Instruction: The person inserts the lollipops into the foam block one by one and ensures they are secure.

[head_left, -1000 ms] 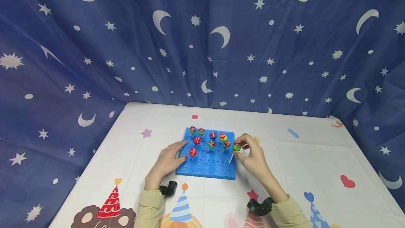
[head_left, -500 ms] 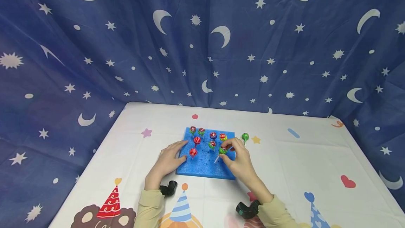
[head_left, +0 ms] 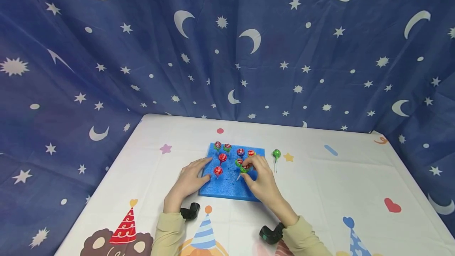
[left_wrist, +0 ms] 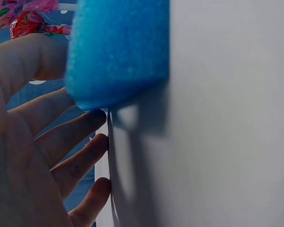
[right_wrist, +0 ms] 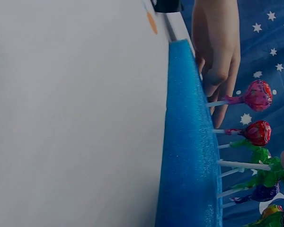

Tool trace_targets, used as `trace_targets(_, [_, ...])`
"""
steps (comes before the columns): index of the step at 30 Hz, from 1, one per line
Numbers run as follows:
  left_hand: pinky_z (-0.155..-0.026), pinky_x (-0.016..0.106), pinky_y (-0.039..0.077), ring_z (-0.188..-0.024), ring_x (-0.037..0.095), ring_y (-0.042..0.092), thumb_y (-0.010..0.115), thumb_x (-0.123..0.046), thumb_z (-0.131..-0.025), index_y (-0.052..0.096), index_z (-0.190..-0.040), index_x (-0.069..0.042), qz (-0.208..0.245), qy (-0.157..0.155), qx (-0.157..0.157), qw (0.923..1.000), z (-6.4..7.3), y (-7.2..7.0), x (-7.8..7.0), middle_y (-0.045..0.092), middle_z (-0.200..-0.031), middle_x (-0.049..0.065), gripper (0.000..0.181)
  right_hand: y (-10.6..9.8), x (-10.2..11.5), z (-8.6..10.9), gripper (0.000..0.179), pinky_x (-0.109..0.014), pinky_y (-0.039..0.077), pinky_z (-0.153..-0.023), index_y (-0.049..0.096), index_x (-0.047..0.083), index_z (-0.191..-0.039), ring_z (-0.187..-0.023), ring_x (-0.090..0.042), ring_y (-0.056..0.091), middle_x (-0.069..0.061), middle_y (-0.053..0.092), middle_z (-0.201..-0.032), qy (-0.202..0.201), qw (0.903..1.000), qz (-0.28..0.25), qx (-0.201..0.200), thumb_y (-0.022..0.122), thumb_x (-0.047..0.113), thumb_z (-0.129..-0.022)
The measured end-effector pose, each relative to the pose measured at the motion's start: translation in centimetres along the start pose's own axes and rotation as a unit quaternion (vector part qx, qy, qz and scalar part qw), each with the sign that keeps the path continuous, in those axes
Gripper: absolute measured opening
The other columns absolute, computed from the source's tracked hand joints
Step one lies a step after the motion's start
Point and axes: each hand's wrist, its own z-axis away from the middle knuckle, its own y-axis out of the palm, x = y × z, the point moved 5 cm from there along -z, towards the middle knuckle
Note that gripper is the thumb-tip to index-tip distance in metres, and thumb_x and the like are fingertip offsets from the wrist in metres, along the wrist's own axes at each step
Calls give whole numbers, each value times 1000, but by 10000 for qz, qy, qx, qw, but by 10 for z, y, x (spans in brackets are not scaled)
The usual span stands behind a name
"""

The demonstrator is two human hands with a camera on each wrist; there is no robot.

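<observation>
My right hand pinches a green-wrapped lollipop by its head over the blue foam block. The white stick points down and left; in the right wrist view its tip is right at the foam's top face. Against the block's left side rests my left hand, fingers spread and relaxed, the thumb lying at the edge. Upright in the foam stand several lollipops, among them a red one at the left and a blue one at the back.
A green lollipop lies on the white tablecloth right of the block, close to a printed yellow star. Behind the table hangs a dark blue curtain with moons and stars. Each wrist wears a black camera.
My right hand has moved left from beside the block to over its middle, carrying the green lollipop. The lollipop on the cloth came into full view. My left hand stayed put.
</observation>
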Motion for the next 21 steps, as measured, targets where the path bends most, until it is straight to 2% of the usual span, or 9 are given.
trace_targets(8, [-113,62,25,-142,34,35,62,-23,-88,47,-143,-15,-27,33,30,10000,0,1,1,45,-149,12,57,4,1,0,36,-31,50,-81,59,11,-100,-97,-12,52,2,61,-97,-346,9993,114,75,77,-5,-73])
trace_targets(13, [-113,62,24,-142,34,35,62,-23,-88,47,-143,-14,-19,35,27,10000,0,1,1,45,-149,13,57,6,2,-1,35,-30,49,-87,59,12,-100,-100,-12,52,3,61,-98,-400,9987,247,207,76,-4,-74])
trace_targets(21, [-113,62,24,-142,33,35,62,-24,-89,47,-143,-15,-34,16,23,10000,-1,1,2,45,-149,11,57,7,5,-1,35,-30,48,-86,59,12,-99,-99,-12,51,4,61,-100,-539,9979,291,219,77,-4,-74])
